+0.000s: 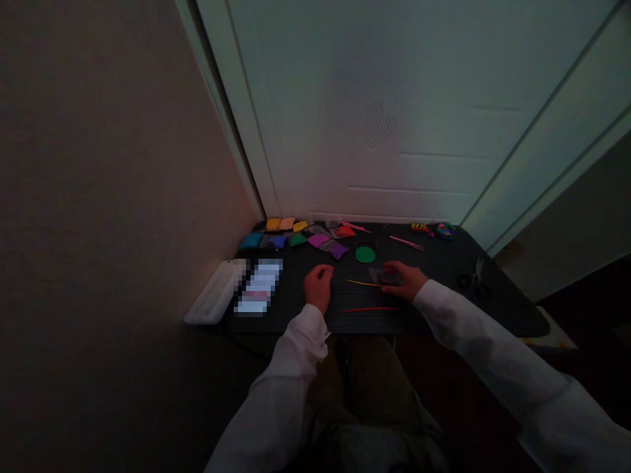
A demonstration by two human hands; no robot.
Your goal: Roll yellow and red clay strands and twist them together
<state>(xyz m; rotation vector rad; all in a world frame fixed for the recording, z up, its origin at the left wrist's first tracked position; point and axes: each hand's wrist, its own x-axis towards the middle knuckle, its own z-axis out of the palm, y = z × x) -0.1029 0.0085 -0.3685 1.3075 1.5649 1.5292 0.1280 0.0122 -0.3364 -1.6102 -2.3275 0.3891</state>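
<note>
My left hand rests on the dark table with its fingers curled inward; whether anything is in them I cannot make out. My right hand lies flat over a small dark transparent piece, pressing on it. A thin yellow strand runs between the two hands. A thin red strand lies nearer the table's front edge. Just beyond the hands sits a round green disc.
Several coloured clay packets lie along the back left. Pink strands and small colourful clay shapes lie at the back right. Scissors rest at the right. A white box and a blurred card sit at the left.
</note>
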